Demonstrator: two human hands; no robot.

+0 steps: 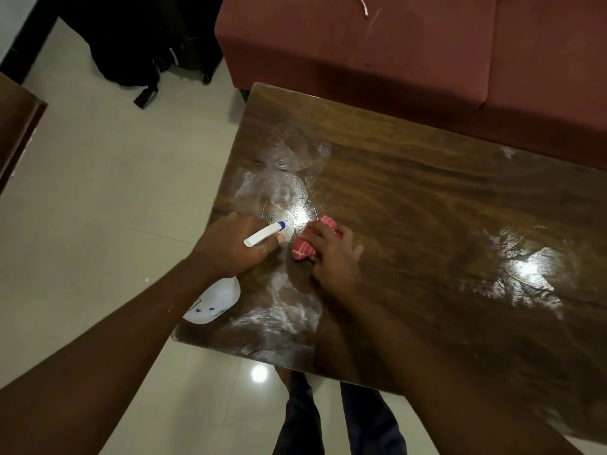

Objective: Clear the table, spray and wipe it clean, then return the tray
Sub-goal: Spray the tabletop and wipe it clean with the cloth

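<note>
A dark wooden table (pixel 427 192) fills the right half of the view, its top streaked with wet spray patches at the left end and the right. My left hand (pixel 230 244) grips a white spray bottle (pixel 216 302) by the neck, its white nozzle with a blue tip (pixel 266 234) aimed across the table's left end. My right hand (pixel 331 257) presses a red and white checked cloth (pixel 307 246) onto the tabletop just right of the nozzle, fingers spread over it. No tray is in view.
A maroon sofa (pixel 394 54) stands against the table's far side. A black bag (pixel 138 44) lies on the tiled floor at the back left. A wooden furniture edge (pixel 16 126) shows at the far left. My legs (pixel 328 421) stand at the table's near edge.
</note>
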